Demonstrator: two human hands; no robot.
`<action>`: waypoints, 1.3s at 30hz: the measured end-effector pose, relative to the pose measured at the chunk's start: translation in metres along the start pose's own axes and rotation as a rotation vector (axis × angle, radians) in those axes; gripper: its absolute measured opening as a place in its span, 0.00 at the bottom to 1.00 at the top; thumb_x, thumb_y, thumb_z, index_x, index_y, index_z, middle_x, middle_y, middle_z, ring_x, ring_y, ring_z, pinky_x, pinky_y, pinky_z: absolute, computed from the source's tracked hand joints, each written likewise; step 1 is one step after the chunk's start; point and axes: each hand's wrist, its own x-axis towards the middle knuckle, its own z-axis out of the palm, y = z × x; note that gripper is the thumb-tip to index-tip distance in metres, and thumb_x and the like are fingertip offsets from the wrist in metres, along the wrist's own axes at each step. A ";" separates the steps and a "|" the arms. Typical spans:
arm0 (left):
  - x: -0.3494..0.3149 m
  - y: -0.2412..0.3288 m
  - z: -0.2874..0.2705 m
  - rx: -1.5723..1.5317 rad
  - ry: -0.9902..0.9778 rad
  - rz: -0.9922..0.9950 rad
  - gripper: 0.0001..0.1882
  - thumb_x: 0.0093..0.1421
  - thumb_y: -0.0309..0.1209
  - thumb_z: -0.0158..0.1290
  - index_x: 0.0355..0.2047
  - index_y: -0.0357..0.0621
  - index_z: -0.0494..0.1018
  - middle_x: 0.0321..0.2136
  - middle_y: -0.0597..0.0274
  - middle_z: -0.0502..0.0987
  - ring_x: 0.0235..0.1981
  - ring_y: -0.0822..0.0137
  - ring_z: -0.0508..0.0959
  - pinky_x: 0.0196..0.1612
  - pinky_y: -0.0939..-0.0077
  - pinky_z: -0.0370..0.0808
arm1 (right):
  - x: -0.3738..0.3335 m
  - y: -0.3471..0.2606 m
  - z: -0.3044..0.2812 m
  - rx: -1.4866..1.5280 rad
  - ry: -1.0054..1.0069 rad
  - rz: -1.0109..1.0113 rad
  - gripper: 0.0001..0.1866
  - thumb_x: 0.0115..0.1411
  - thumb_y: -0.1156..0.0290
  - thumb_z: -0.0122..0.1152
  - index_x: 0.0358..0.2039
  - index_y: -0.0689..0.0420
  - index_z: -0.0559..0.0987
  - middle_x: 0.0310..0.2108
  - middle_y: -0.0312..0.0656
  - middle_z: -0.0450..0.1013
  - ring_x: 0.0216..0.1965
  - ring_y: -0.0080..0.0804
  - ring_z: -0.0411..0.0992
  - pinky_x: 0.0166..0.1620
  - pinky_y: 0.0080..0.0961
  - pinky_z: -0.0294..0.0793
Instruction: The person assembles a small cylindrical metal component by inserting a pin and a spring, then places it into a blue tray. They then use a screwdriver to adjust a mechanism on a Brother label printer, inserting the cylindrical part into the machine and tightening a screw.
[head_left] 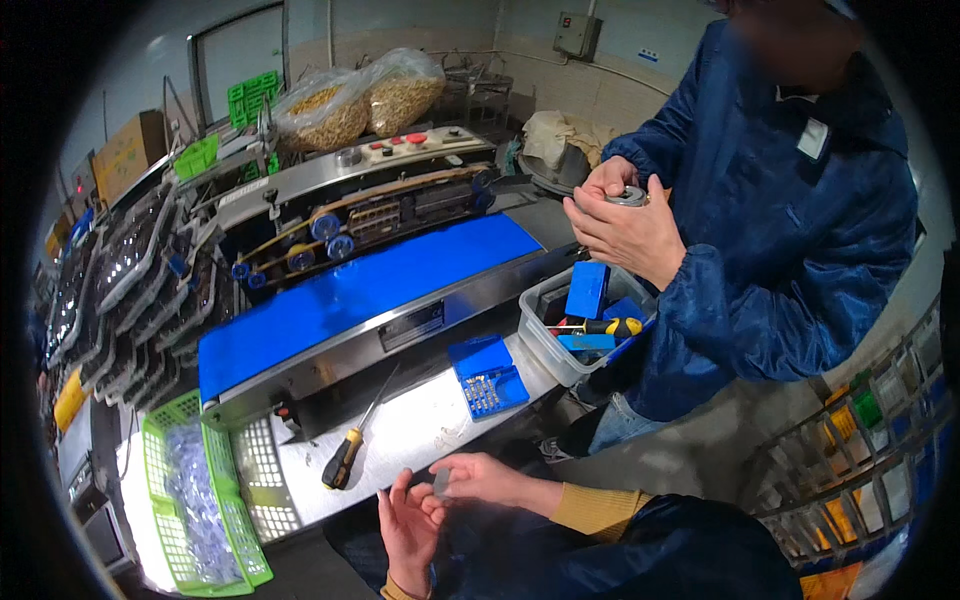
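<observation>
There it was, the bench, bare metal, smooth and catching the light! The blue belt looked like smooth plastic, the rail beside it satiny metal. Now the screwdriver: bright metal shaft, plastic handle. The blue case was smooth plastic, the bin cloudy plastic, the green basket perforated plastic. And that jacket, what a gloss on the cloth! The mustard cuff was ribbed, matt knit; the small grey piece showed a dull surface.

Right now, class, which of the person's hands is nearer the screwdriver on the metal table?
Left. In the picture, the left hand sits just below and right of the screwdriver; the right hand is farther right.
</observation>
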 end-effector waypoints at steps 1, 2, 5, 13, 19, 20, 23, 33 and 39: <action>0.001 -0.001 -0.003 0.026 0.004 -0.001 0.29 0.70 0.55 0.36 0.56 0.47 0.67 0.41 0.52 0.78 0.35 0.58 0.79 0.38 0.66 0.77 | 0.000 0.000 -0.001 -0.005 -0.006 -0.013 0.22 0.61 0.78 0.57 0.57 0.62 0.69 0.32 0.36 0.74 0.33 0.19 0.73 0.36 0.16 0.72; 0.000 -0.005 -0.006 0.090 0.089 0.014 0.29 0.69 0.56 0.36 0.56 0.48 0.67 0.37 0.57 0.79 0.32 0.62 0.78 0.33 0.69 0.76 | 0.000 0.001 -0.003 -0.014 -0.010 -0.014 0.23 0.61 0.78 0.57 0.57 0.62 0.69 0.32 0.35 0.74 0.33 0.19 0.73 0.35 0.16 0.72; -0.001 -0.008 -0.012 0.105 0.131 -0.014 0.28 0.69 0.56 0.37 0.54 0.49 0.69 0.36 0.55 0.79 0.32 0.61 0.78 0.33 0.69 0.74 | -0.002 0.001 -0.004 -0.070 -0.006 -0.010 0.23 0.62 0.75 0.57 0.58 0.63 0.69 0.32 0.36 0.74 0.32 0.19 0.73 0.35 0.16 0.72; -0.003 -0.007 -0.029 0.048 0.043 -0.057 0.25 0.68 0.52 0.43 0.53 0.47 0.71 0.36 0.57 0.80 0.35 0.61 0.77 0.40 0.69 0.75 | -0.002 0.003 -0.003 -0.043 0.018 0.021 0.23 0.63 0.74 0.56 0.58 0.63 0.68 0.33 0.38 0.75 0.33 0.23 0.75 0.35 0.17 0.74; -0.002 -0.014 -0.050 0.099 0.260 -0.011 0.24 0.69 0.54 0.39 0.47 0.49 0.73 0.30 0.59 0.79 0.30 0.62 0.77 0.32 0.69 0.74 | -0.001 0.007 -0.003 -0.042 0.000 0.040 0.25 0.61 0.73 0.58 0.58 0.63 0.69 0.38 0.41 0.76 0.36 0.25 0.76 0.38 0.20 0.76; -0.001 -0.015 -0.055 0.079 0.321 -0.020 0.22 0.69 0.52 0.41 0.44 0.49 0.74 0.28 0.61 0.78 0.29 0.63 0.77 0.33 0.69 0.73 | 0.000 0.007 -0.002 0.001 -0.001 0.059 0.25 0.61 0.73 0.59 0.58 0.63 0.69 0.40 0.41 0.76 0.37 0.25 0.76 0.39 0.20 0.76; -0.002 -0.021 -0.072 0.140 0.261 0.006 0.21 0.68 0.51 0.42 0.44 0.49 0.73 0.28 0.60 0.78 0.29 0.63 0.77 0.34 0.70 0.73 | 0.000 0.009 -0.002 0.017 0.005 0.081 0.25 0.60 0.74 0.60 0.58 0.62 0.69 0.41 0.41 0.76 0.37 0.25 0.76 0.39 0.21 0.76; -0.004 -0.037 -0.147 0.242 0.486 -0.019 0.19 0.69 0.46 0.42 0.42 0.42 0.69 0.27 0.55 0.78 0.28 0.60 0.77 0.33 0.69 0.75 | 0.002 0.016 0.002 0.013 -0.015 0.058 0.23 0.64 0.75 0.55 0.59 0.65 0.67 0.36 0.41 0.75 0.35 0.23 0.76 0.36 0.16 0.75; -0.002 -0.040 -0.161 0.270 0.455 -0.023 0.18 0.69 0.43 0.42 0.42 0.39 0.68 0.28 0.51 0.78 0.27 0.59 0.78 0.33 0.67 0.77 | 0.003 0.017 0.001 -0.016 0.002 0.061 0.24 0.60 0.75 0.59 0.58 0.63 0.69 0.37 0.41 0.76 0.36 0.22 0.74 0.38 0.18 0.76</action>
